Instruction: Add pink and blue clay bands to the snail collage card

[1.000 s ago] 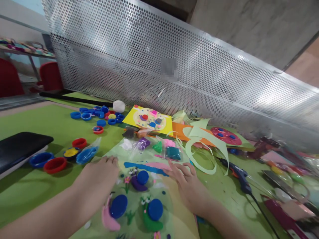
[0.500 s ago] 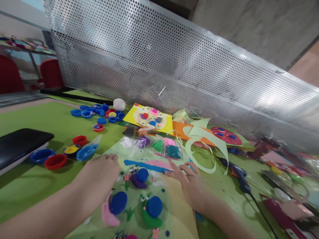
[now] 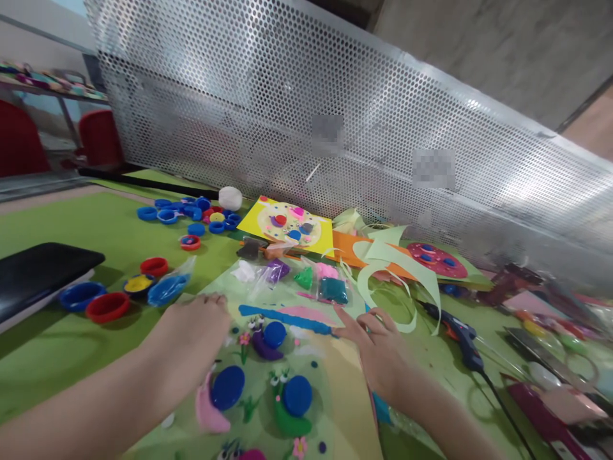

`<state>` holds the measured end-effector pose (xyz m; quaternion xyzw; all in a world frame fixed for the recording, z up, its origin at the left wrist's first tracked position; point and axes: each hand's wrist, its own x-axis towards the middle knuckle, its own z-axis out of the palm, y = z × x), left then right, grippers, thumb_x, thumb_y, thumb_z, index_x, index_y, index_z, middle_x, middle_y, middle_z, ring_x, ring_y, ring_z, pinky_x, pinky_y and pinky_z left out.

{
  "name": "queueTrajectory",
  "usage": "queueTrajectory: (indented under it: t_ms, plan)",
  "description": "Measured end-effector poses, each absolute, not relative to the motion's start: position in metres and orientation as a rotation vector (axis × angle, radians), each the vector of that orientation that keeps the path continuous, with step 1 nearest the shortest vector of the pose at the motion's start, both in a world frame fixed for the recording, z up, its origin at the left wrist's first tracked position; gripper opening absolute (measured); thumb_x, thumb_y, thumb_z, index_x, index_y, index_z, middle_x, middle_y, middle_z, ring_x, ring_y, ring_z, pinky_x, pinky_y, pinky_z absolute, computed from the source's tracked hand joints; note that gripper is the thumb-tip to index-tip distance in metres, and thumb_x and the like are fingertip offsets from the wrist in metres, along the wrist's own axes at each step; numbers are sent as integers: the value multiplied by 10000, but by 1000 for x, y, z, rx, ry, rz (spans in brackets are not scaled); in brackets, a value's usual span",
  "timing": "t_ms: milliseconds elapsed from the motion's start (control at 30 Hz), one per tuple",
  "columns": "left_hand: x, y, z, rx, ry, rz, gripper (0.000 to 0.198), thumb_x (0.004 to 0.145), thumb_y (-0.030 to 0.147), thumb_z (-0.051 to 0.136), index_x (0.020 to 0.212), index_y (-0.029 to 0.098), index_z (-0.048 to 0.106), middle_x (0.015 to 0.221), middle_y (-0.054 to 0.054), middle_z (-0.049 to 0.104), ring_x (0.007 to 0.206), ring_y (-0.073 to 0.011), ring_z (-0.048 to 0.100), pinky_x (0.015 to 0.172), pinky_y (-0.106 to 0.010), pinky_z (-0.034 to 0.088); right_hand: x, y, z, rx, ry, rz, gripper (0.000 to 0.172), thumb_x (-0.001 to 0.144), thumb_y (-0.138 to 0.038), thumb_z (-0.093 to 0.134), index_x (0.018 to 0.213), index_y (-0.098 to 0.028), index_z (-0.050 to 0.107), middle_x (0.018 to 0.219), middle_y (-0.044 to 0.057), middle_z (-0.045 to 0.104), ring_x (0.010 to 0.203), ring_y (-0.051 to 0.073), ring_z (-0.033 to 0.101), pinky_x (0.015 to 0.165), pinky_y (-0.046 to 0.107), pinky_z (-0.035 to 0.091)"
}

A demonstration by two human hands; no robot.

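Note:
My left hand (image 3: 194,332) lies flat, fingers stretched, on the left edge of a light green craft sheet (image 3: 330,409). My right hand (image 3: 376,342) rests on the sheet's right side with fingers spread, fingertips by a blue clay strip (image 3: 282,315). On the sheet between my hands sit clay snails with blue bottle-cap shells: a purple one (image 3: 268,338), a pink one (image 3: 218,396) and a green one (image 3: 292,402). Neither hand holds anything.
Small bags of coloured clay (image 3: 306,278) lie beyond the sheet. Loose blue and red bottle caps (image 3: 189,217) are scattered to the left, near a black case (image 3: 38,268). A glue gun (image 3: 460,335), paper scraps (image 3: 397,268) and a perforated metal screen (image 3: 335,115) lie right and behind.
My right hand has slid slightly right and nearer along the sheet. The left hand stays where it was. The view has shifted a little.

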<state>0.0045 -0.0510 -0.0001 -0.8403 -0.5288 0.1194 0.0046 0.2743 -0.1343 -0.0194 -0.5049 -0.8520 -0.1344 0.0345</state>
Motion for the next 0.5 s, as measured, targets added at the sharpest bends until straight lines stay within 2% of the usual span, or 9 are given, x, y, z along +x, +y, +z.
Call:
queueTrajectory:
  t_ms: [100,267,400,500]
  plan:
    - [5,-51,3,-2655,-1711,411,533,587,-94,464,1102,-4,569,1117,-261,609,994,-301,614,770,-352,505,278,-134,-16,-1586,-2625,-416,763,734,24,358,1444,-117,113,959,75,674,878,251,520,865,450,370]
    - [2,-48,-8,-2621,-1739,305,610,500,-136,472,1085,-1,581,1145,-270,592,1040,-318,591,817,-371,491,279,-134,-18,-1536,-2619,-406,733,743,34,325,1438,-115,144,1198,99,592,1064,245,475,921,454,343]
    - [4,-48,-8,-2637,-1751,309,606,484,-81,550,1082,14,585,1166,-262,585,1100,-340,548,865,-391,470,276,-132,-25,-1529,-2645,-324,679,774,3,339,1425,-127,198,1264,99,549,1064,225,483,929,447,342]
    - [5,-49,-3,-2643,-1717,362,537,536,-49,543,1067,15,594,1143,-257,600,1042,-321,588,849,-388,477,275,-131,-28,-1544,-2633,-309,682,771,-9,361,1424,-136,210,1215,93,586,1018,219,506,923,433,348]
